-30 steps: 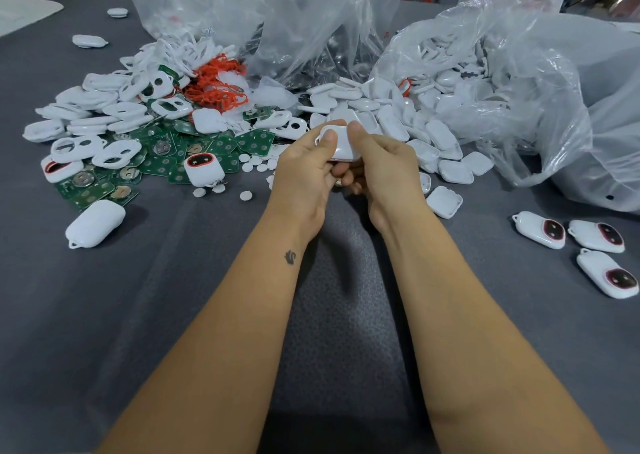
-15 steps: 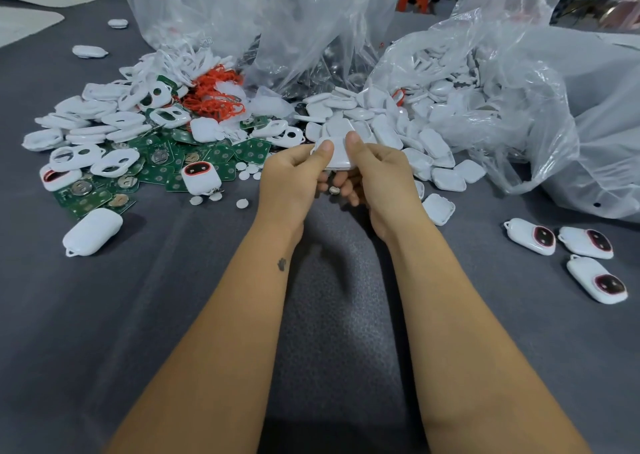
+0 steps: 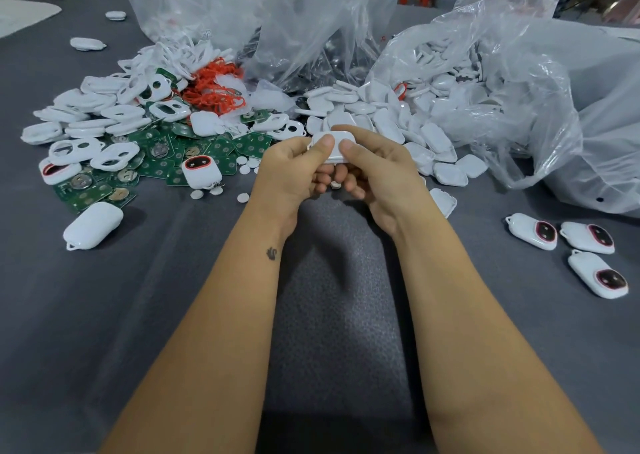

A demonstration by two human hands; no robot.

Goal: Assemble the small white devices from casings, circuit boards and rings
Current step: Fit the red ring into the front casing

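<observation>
Both hands meet above the grey counter (image 3: 104,315): the left hand (image 3: 291,173) and the right hand (image 3: 377,173) grip one white casing (image 3: 334,144) together, the two thumbs pressing on its top and the fingers curled below it. Green circuit boards (image 3: 221,149) and white rings (image 3: 114,156) lie in a heap to the left. Three finished devices (image 3: 585,237) rest at the right, well apart from the hands.
</observation>
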